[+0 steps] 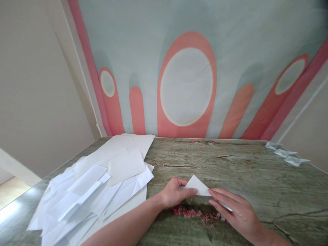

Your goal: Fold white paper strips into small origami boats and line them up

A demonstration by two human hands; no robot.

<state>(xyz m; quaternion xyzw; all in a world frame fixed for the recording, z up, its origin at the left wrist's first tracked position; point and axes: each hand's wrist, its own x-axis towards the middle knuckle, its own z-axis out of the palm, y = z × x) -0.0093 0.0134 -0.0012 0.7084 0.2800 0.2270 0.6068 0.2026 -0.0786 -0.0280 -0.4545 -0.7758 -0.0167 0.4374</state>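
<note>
A small white sheet folded into a paper triangle (197, 186) is held just above the tabletop, its peak pointing away from me. My left hand (176, 193) pinches its left side, thumb on the near face and fingers behind. At the right corner, my right hand (235, 208) has its fingertips on the paper, with the thumb a little lower. A pale sliver shows between that thumb and the fingers; whether it belongs to the triangle I cannot tell.
Loose and folded white sheets lie in an untidy pile (94, 191) on the left of the wood-patterned table (179, 155). Three small folded paper pieces (285, 153) stand in a row by the far right edge. Behind the table hangs a pink-and-grey backdrop (143, 51).
</note>
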